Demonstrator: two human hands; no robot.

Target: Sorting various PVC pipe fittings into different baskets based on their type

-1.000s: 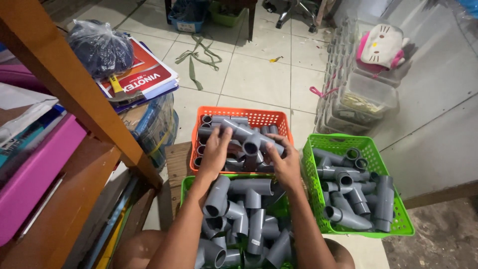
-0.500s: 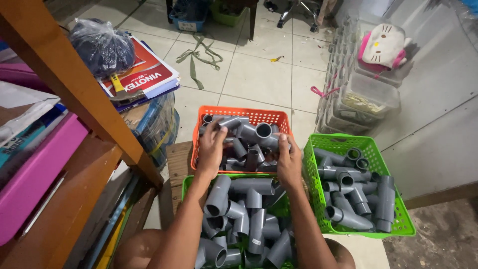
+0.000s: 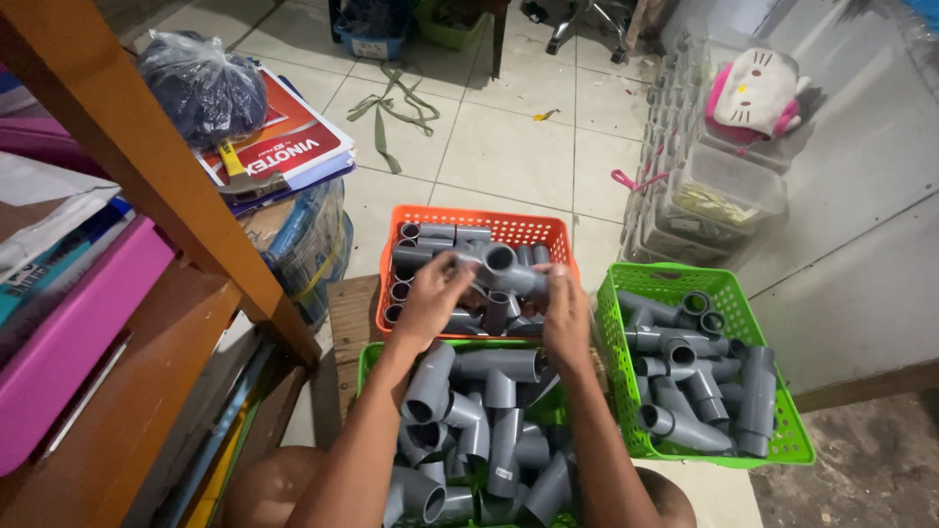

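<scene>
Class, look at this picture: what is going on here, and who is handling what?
A person's two bare hands are over an orange basket of grey pipe fittings. The left hand and right hand together grip a grey fitting held just above the pile. A green basket to the right and another green basket nearer the person also hold grey fittings. A wooden shelf stands on the left over a tiled floor.
</scene>
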